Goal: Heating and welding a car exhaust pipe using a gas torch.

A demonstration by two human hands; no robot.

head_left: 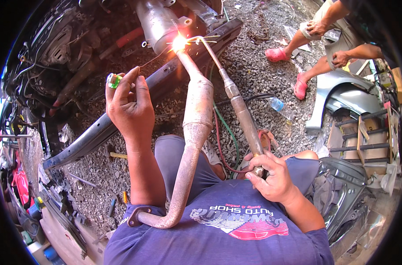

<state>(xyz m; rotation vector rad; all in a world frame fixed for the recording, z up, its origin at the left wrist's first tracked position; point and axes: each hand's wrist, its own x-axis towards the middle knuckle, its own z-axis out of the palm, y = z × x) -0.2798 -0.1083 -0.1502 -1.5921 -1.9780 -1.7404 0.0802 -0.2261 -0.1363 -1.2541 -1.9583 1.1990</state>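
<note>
Exhaust pipe (197, 104): we note its flanged lower end against the wearer's shirt (165, 243), upper end at the grey muffler (159, 26), where a flame (179, 43) glows. Left hand (129, 104) pinches a thin rod (154, 59), pointed at the flame. Right hand (274, 179) grips the torch (243, 115) near its lower end, nozzle directed there too.

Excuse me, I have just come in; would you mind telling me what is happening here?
A person's right grip holds a torch, its tip at a bright glow where an exhaust pipe meets a muffler. The left grip pinches a thin wire that reaches toward the glow. The pipe's near end is in front of the person's shirt, and another person is nearby.
</note>
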